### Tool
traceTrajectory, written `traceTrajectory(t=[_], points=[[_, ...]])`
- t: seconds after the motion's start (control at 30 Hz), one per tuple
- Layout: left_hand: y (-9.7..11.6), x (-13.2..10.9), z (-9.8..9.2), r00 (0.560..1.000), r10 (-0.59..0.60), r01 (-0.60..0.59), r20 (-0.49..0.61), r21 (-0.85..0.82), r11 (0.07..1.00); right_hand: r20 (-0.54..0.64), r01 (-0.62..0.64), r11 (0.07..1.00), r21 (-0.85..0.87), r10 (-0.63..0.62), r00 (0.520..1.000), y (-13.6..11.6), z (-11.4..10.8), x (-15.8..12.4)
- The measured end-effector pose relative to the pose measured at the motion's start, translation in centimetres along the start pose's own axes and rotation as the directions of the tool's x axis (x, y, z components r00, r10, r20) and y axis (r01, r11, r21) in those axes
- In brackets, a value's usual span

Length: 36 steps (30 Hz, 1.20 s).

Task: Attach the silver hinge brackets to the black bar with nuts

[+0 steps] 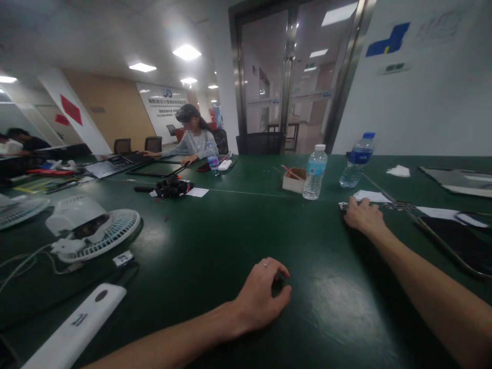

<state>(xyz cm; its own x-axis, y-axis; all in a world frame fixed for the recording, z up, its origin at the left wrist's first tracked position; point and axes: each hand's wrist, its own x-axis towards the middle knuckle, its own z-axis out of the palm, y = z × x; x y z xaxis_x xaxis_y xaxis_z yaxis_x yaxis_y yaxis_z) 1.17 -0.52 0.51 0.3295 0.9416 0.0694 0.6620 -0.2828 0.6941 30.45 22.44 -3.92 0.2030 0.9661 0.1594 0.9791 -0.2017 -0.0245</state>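
Observation:
My left hand (265,294) rests on the green table (215,236) with nothing in it, thumb and curved fingers apart. A ring is on one of its fingers. Further off to the right, my right hand (363,215) reaches out over a thin, dark-and-light patterned strip (400,205). Its fingers bend down at the strip's near-left end, and the fingertips are partly hidden. A white paper (372,196) lies just behind this hand. The nearest upright things are a clear water bottle with a white cap (315,173) and a blue-capped bottle (357,161).
A small open box (294,180) holds a few sticks. At left are a white fan (103,233), cables and a long white device (77,328). A black device (172,188) lies mid-table; a dark tablet (457,241) lies right. Across the table sits a person (196,141).

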Motion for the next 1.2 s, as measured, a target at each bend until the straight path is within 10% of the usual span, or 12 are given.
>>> traceTrajectory(t=[1.2], points=[[-1.2, 0.3, 0.4, 0.999, 0.026, -0.026, 0.029, -0.004, 1.0, -0.015, -0.027, 0.998, -0.051, 0.026, 1.0, -0.2, -0.6, 0.4]])
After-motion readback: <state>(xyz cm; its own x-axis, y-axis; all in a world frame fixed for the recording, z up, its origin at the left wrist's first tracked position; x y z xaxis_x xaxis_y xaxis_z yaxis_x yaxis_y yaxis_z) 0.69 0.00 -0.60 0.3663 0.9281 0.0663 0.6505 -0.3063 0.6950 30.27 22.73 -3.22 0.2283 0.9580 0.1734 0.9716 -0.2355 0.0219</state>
